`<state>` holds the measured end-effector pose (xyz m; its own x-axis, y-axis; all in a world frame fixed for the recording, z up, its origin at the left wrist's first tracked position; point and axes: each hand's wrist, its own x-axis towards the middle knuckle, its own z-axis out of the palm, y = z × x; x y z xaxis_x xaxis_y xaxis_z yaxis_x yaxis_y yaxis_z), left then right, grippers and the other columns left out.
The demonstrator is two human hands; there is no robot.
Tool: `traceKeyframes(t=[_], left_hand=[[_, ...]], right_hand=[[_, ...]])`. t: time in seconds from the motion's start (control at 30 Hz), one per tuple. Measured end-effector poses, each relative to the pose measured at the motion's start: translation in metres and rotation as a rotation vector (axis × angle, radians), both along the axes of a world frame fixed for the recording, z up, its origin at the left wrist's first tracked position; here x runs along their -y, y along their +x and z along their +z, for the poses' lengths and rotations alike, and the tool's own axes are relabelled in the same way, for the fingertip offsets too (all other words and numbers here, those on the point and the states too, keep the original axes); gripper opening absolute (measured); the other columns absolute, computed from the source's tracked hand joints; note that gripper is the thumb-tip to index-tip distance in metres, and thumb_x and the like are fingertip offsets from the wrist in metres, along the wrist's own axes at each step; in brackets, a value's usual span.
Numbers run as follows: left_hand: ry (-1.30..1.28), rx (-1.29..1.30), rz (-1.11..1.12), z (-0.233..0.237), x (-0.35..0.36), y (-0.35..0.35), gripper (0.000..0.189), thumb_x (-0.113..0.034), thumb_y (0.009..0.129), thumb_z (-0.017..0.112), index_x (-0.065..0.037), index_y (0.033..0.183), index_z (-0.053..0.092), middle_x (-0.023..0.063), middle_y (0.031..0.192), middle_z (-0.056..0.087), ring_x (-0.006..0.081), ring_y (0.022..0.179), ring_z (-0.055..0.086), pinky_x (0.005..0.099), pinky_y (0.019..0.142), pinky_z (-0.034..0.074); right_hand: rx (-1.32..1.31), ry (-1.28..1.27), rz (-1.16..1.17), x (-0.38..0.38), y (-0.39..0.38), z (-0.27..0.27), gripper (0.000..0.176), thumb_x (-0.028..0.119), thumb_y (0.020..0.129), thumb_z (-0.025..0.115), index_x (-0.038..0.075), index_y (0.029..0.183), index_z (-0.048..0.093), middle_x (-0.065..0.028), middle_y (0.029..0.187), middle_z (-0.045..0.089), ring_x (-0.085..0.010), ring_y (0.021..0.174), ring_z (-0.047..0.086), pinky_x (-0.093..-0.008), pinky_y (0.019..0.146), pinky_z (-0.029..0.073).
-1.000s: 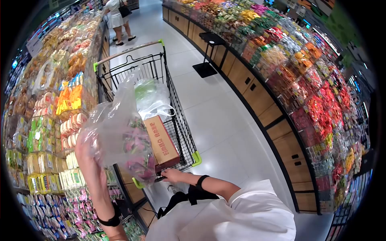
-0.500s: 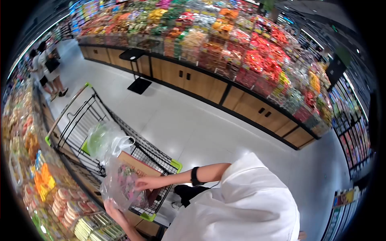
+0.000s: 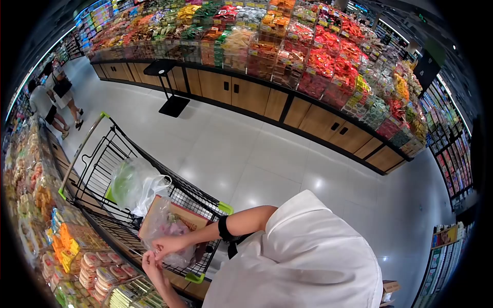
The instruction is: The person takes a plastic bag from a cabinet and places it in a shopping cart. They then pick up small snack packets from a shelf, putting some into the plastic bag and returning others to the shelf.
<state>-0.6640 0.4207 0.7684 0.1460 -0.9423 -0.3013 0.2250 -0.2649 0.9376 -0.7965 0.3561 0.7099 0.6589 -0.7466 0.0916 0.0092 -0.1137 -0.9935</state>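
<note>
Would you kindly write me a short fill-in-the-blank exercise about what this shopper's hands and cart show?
1. The left hand and right hand together hold a clear ___ bag of sweets.
2. The shopping cart has ___ corner bumpers.
3. The right forearm wears a ___ wristband.
4. In the cart lies a brown ___ box.
Missing words: plastic; green; black; cardboard.

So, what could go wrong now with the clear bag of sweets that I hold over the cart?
1. The left hand and right hand pinch the clear bag only at one edge; if the grip slips, sweets may spill into the cart.
2. The bag seems to lean on the tilted box, so it could slide off toward the bag of greens.
</note>
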Motion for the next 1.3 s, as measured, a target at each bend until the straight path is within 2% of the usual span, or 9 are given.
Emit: traceKeyframes(t=[0.27,0.33,0.43,0.53,0.73,0.83,1.03,1.13,1.3], left_hand=[[-0.065,-0.172,0.091,-0.012,-0.002,0.005,0.010,-0.013,0.088,0.059,-0.005,0.090,0.053,-0.0008,0.080,0.056,0.0064,0.072,0.058,0.0217,0.068,0.052],[-0.003,-0.252,0.073,-0.002,-0.004,-0.002,0.011,-0.017,0.089,0.059,-0.007,0.090,0.053,0.0007,0.082,0.057,0.0069,0.075,0.059,0.0206,0.065,0.050],[0.102,-0.211,0.083,0.031,-0.003,-0.033,0.012,-0.021,0.091,0.057,-0.009,0.090,0.053,-0.0014,0.078,0.057,0.0061,0.071,0.057,0.0185,0.060,0.046],[0.050,-0.077,-0.016,-0.010,-0.001,-0.015,0.012,-0.022,0.091,0.055,-0.011,0.089,0.053,-0.0035,0.075,0.056,0.0053,0.067,0.055,0.0180,0.057,0.044],[-0.004,-0.082,0.085,-0.023,-0.006,-0.007,0.014,-0.021,0.091,0.055,-0.010,0.083,0.054,-0.0045,0.070,0.054,0.0038,0.058,0.049,0.0174,0.052,0.040],[-0.018,-0.102,0.038,-0.028,-0.002,-0.008,0.010,-0.016,0.090,0.057,-0.008,0.084,0.055,-0.0019,0.077,0.057,0.0046,0.067,0.053,0.0186,0.057,0.043],[0.010,0.075,0.140,-0.003,0.001,-0.004,0.015,-0.013,0.086,0.062,-0.009,0.074,0.054,-0.0048,0.064,0.050,0.0025,0.054,0.041,0.0190,0.049,0.034],[-0.061,-0.102,0.189,-0.004,0.008,-0.002,0.022,-0.014,0.087,0.062,-0.008,0.069,0.050,-0.0049,0.057,0.045,0.0033,0.048,0.037,0.0179,0.045,0.029],[-0.011,-0.099,0.186,0.000,0.001,0.005,0.023,-0.014,0.089,0.058,-0.008,0.069,0.049,-0.0035,0.057,0.045,0.0048,0.049,0.041,0.0194,0.047,0.033]], right_hand=[[0.184,0.089,0.020,0.011,-0.015,0.016,0.011,0.010,0.076,0.066,0.003,0.073,0.057,-0.0029,0.061,0.055,-0.0090,0.053,0.051,-0.0252,0.047,0.038],[0.190,0.158,0.061,0.007,-0.018,0.023,0.013,0.015,0.081,0.064,0.003,0.079,0.060,-0.0026,0.062,0.054,-0.0096,0.058,0.051,-0.0262,0.053,0.040],[0.141,-0.400,-0.041,-0.002,-0.017,0.011,0.019,0.021,0.082,0.062,0.003,0.086,0.063,-0.0083,0.067,0.058,-0.0169,0.062,0.056,-0.0308,0.057,0.043],[0.041,-0.263,0.163,-0.011,-0.025,0.013,0.021,0.024,0.082,0.061,0.003,0.086,0.064,-0.0123,0.071,0.060,-0.0236,0.065,0.058,-0.0348,0.060,0.044],[-0.110,-0.285,0.128,-0.006,-0.046,0.040,0.021,0.018,0.077,0.063,0.003,0.090,0.059,-0.0124,0.071,0.059,-0.0246,0.063,0.057,-0.0371,0.059,0.044],[-0.139,-0.361,0.030,-0.011,-0.045,0.025,0.022,0.015,0.074,0.063,0.003,0.091,0.056,-0.0120,0.070,0.059,-0.0236,0.063,0.057,-0.0373,0.059,0.045],[-0.230,-0.156,-0.008,0.012,-0.070,0.042,0.010,0.004,0.072,0.066,0.003,0.079,0.059,-0.0064,0.071,0.062,-0.0124,0.068,0.058,-0.0276,0.062,0.046],[-0.209,-0.065,-0.053,0.017,-0.076,0.052,0.010,0.004,0.074,0.065,0.001,0.074,0.056,-0.0026,0.065,0.056,-0.0101,0.063,0.053,-0.0247,0.060,0.043],[-0.232,-0.054,-0.047,0.013,-0.082,0.051,0.017,0.016,0.080,0.065,0.000,0.078,0.059,-0.0037,0.063,0.056,-0.0089,0.059,0.051,-0.0247,0.056,0.042]])
